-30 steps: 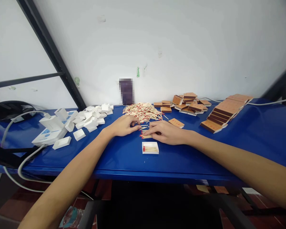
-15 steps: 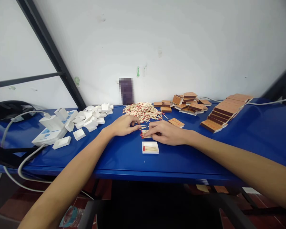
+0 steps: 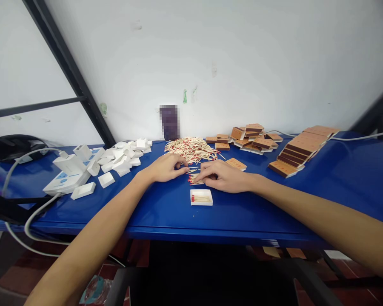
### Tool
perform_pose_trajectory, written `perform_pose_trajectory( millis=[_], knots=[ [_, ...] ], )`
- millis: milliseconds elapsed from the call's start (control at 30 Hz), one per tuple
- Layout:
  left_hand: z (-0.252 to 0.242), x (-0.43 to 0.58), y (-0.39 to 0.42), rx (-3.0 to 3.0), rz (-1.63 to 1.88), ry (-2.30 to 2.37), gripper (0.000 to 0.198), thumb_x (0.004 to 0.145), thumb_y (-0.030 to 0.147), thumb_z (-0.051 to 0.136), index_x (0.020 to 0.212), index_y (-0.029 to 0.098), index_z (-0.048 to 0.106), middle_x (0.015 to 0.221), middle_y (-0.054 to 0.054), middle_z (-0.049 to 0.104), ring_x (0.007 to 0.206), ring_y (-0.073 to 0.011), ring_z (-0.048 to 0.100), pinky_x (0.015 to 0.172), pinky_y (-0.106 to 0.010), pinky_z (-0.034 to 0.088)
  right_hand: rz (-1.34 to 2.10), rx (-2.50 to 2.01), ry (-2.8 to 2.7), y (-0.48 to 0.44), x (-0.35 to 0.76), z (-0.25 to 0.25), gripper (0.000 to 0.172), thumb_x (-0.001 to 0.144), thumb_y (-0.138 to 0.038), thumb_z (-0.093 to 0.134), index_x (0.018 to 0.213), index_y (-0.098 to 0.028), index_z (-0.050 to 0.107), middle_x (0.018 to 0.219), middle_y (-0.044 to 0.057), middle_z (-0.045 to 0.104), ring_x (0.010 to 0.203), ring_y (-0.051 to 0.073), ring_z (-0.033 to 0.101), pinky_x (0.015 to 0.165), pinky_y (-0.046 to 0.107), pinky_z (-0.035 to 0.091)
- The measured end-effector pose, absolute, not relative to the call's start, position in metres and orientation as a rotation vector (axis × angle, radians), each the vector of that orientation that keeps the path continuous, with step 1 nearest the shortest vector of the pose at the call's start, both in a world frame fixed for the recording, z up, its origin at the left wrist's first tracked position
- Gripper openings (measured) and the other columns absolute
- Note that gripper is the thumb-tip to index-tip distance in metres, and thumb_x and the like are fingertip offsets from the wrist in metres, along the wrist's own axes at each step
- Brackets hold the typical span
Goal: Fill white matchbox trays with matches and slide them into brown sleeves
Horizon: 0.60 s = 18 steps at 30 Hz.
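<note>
My left hand (image 3: 170,166) rests on the blue table with fingers curled and a gap between thumb and forefinger; it holds nothing I can see. Its thumb tip is close to a few loose matches (image 3: 192,170). Opposite it, my right hand (image 3: 221,175) has its bent fingers and thumb on a small row of red-headed matches (image 3: 191,180), partly covering them. Just in front stands a white matchbox tray (image 3: 201,204) with several matches lying in it, heads to the left. Behind both hands spreads a big heap of loose matches (image 3: 193,148).
White empty trays (image 3: 123,159) lie piled at left, beside a white charger box (image 3: 68,165) and cable. Brown matchbox sleeves (image 3: 253,138) are heaped at back right, with a stepped stack (image 3: 303,146) farther right. One brown matchbox (image 3: 236,164) lies behind my right hand.
My right hand has shifted very slightly up and away from the tray, its fingers still at the small row of matches. The left hand stays where it was.
</note>
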<state>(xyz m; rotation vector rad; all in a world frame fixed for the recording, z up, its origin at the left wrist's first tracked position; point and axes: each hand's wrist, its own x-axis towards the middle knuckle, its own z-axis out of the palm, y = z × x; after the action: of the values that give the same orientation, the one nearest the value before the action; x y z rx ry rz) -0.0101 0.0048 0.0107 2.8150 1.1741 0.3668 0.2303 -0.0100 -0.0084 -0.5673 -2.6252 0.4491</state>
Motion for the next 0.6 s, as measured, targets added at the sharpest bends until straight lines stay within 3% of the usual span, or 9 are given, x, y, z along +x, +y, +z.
perform_pose_trajectory(
  millis=[200, 400, 600],
  knots=[
    [0.010, -0.009, 0.005, 2.844, 0.412, 1.139, 0.030, 0.093, 0.038, 0.049, 0.099, 0.017, 0.069, 0.089, -0.005, 0.067, 0.079, -0.0169, 0.059, 0.073, -0.028, 0.042, 0.261, -0.793, -2.587, -0.009, 0.232, -0.008, 0.030, 0.089, -0.026, 0.055, 0.115, -0.020, 0.070, 0.085, 0.004, 0.066, 0.072, 0.015, 0.056, 0.066, 0.028, 0.039],
    [0.012, -0.006, 0.001, 2.897, 0.531, 1.093, 0.026, 0.092, 0.030, 0.046, 0.095, 0.017, 0.068, 0.088, -0.004, 0.065, 0.083, -0.0179, 0.058, 0.077, -0.032, 0.043, 0.282, -0.932, -2.605, -0.009, 0.234, -0.002, 0.043, 0.087, -0.055, 0.059, 0.109, -0.020, 0.072, 0.086, 0.006, 0.067, 0.072, 0.018, 0.057, 0.063, 0.029, 0.037],
    [0.018, 0.002, -0.009, 2.736, 0.641, 1.018, 0.024, 0.086, 0.026, 0.049, 0.092, 0.016, 0.070, 0.082, -0.003, 0.066, 0.071, -0.0139, 0.055, 0.065, -0.027, 0.041, 0.454, -0.879, -2.581, -0.002, 0.234, -0.008, 0.035, 0.084, -0.051, 0.065, 0.098, -0.020, 0.073, 0.079, 0.004, 0.065, 0.066, 0.015, 0.053, 0.060, 0.028, 0.036]
  ],
)
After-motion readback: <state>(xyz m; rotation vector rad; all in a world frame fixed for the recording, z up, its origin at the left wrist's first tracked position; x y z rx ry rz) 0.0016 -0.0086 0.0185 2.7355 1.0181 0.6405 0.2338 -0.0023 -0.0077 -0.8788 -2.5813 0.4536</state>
